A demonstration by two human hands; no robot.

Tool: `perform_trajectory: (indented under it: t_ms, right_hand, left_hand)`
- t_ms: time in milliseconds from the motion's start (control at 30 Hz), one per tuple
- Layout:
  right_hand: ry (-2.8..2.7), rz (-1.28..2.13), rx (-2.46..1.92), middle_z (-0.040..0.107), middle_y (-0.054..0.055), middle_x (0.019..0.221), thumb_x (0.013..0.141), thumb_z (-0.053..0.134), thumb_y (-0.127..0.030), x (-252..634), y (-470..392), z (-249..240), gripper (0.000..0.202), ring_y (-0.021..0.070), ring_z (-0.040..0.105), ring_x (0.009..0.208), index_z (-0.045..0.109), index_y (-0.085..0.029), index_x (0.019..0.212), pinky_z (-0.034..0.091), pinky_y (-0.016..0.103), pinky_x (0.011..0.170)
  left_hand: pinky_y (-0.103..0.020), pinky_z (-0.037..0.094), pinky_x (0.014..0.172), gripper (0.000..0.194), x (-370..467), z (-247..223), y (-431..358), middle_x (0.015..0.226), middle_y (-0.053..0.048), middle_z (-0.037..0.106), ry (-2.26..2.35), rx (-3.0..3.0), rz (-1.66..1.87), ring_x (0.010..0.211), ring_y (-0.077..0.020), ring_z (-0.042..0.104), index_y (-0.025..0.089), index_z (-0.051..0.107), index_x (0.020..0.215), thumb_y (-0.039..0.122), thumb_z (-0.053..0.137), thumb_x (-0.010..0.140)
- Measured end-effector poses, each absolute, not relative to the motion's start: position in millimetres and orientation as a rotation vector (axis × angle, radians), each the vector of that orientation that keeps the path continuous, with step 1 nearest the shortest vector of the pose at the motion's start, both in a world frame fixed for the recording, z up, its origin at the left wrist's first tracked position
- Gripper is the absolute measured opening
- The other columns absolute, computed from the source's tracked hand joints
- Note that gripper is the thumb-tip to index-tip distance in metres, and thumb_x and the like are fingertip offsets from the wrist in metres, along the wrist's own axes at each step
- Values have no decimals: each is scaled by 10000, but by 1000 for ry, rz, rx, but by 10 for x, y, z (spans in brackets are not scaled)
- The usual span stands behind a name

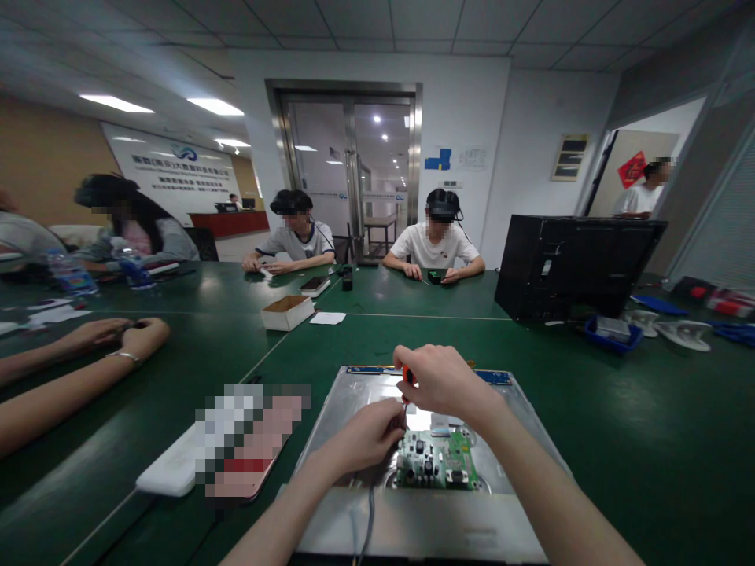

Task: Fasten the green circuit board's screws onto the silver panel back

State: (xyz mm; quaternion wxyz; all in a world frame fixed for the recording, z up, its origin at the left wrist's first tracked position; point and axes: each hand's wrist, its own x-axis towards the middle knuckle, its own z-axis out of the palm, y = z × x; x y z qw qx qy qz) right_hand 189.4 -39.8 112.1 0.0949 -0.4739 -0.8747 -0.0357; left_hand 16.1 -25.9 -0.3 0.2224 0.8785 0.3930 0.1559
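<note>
A flat metal display panel (330, 440) lies in front of me, with a green circuit board (436, 460) on its middle. My right hand (442, 381) is closed around the orange handle of a screwdriver (408, 377), its shaft pointing down toward the upper left corner of the board. Close to that shaft, the fingers of my left hand (377, 431) are pinched together beside the board's edge. Whatever they may hold is hidden. A grey cable (370, 519) runs from under my left hand toward the panel's near edge.
Left of the panel lie a white object (171, 464) and a pink phone-like object (259, 464), both partly blurred. A co-worker's hands (130, 338) rest farther left. Ahead stands an open cardboard box (288, 313); at right are a black monitor (572, 267) and a blue tray (613, 336).
</note>
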Motion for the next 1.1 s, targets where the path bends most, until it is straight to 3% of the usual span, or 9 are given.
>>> perform_trajectory:
  t_ms: [567,1100]
  right_hand:
    - [-2539,-149,-1417,697,6,851,815,545,-300,2007,-363,1173,192,195,629,758,549,-247,999,225,279,528]
    - [-2558,-108,-1435,699,15,874,815,560,-309,1998,-356,1153,211,198,630,782,554,-242,1015,232,273,533]
  left_hand:
    - [-273,387,670,139,113,65,-247,774,-19,604,1189,2423,386,724,-178,525,182,559,839,162,424,816]
    - [-258,345,616,108,129,53,-261,732,-1,590,1181,2479,416,679,-164,503,184,553,796,131,462,774]
